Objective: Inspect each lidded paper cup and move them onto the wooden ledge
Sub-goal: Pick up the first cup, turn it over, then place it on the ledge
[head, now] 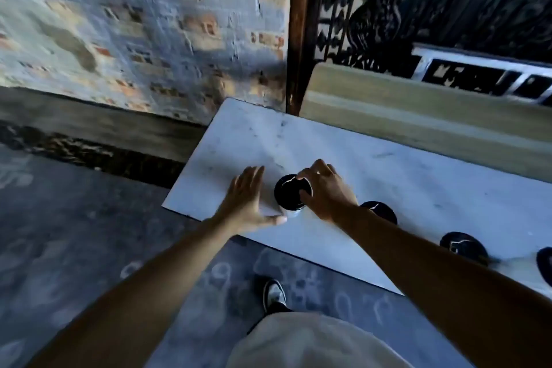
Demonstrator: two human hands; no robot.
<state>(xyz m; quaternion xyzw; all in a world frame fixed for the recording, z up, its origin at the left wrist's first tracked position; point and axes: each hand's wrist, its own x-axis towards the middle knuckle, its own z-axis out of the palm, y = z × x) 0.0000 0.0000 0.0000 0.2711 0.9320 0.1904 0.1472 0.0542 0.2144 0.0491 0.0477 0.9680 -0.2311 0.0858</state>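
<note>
A paper cup with a black lid (290, 196) stands near the left end of the white marble table (388, 176). My right hand (325, 188) grips the lid's right rim from above, fingers curled around it. My left hand (249, 203) is spread flat just left of the cup, thumb near the cup's base, holding nothing. More black-lidded cups stand in a row along the table's near edge: one (380, 210) partly behind my right forearm, another (463, 246) further right, a third (545, 266) cut by the frame edge. The wooden ledge (418, 110) runs behind the table.
A weathered brick wall (134, 33) rises at the left with a dark wooden post (298, 33) beside it. An ornate black iron grille (403, 3) stands above the ledge. My foot (274, 296) is on the grey floor below the table's edge.
</note>
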